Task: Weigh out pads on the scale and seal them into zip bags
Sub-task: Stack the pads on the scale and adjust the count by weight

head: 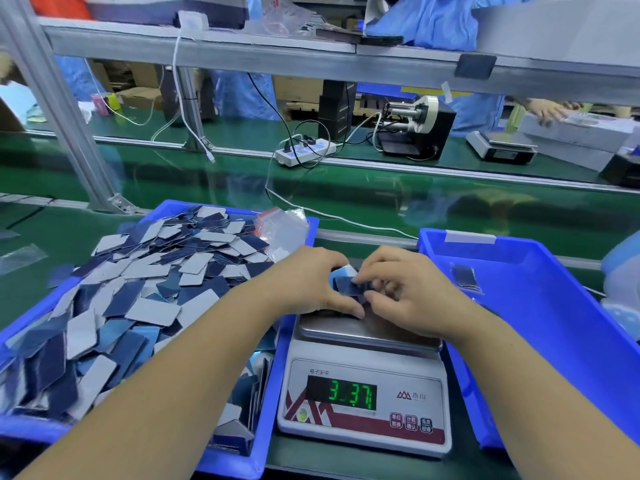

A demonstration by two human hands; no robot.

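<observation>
A white digital scale stands in front of me, its green display lit with digits. Above its steel pan, my left hand and my right hand together hold a small stack of blue pads, fingers curled round it from both sides. A blue bin on the left is heaped with several blue and grey pads. Clear zip bags with red strips lie at that bin's far right corner. One filled bag lies in the blue bin on the right.
A green conveyor belt runs behind the bins. Beyond it sit a power strip with cables, a tape dispenser and a second scale. An aluminium frame post rises at the left. Another person's hand works at far right.
</observation>
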